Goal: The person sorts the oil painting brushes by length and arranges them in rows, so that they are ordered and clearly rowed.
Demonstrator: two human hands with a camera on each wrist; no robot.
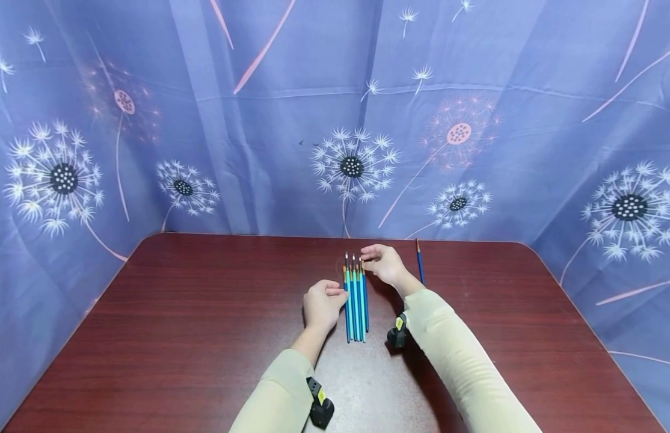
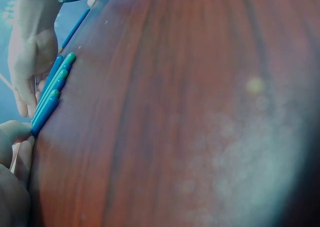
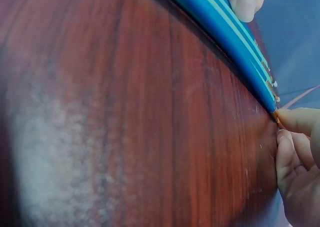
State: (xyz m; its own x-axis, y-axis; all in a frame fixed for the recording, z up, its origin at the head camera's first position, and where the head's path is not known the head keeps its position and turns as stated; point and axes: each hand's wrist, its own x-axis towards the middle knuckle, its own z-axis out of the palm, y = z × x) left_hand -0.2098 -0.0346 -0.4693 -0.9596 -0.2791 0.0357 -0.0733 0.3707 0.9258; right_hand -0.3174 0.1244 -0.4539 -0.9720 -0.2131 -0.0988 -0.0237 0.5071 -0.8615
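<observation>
Several paintbrushes (image 1: 355, 310) with blue and light green handles lie side by side in a row on the table, bristles toward the far edge. My left hand (image 1: 323, 305) touches the left side of the row with its fingertips, which also show against the handles (image 2: 46, 116) in the left wrist view. At the far right of the row, my right hand (image 1: 385, 264) pinches the outermost blue paintbrush (image 3: 260, 94) near its metal collar, between thumb and forefinger. A single blue paintbrush (image 1: 420, 264) lies apart, beyond the right wrist, its lower end hidden by the arm.
The dark red wooden table (image 1: 194, 337) has rounded far corners. A blue curtain (image 1: 259, 138) with dandelion prints hangs around its back and sides. Black wrist cameras (image 1: 321, 410) are strapped on both sleeves.
</observation>
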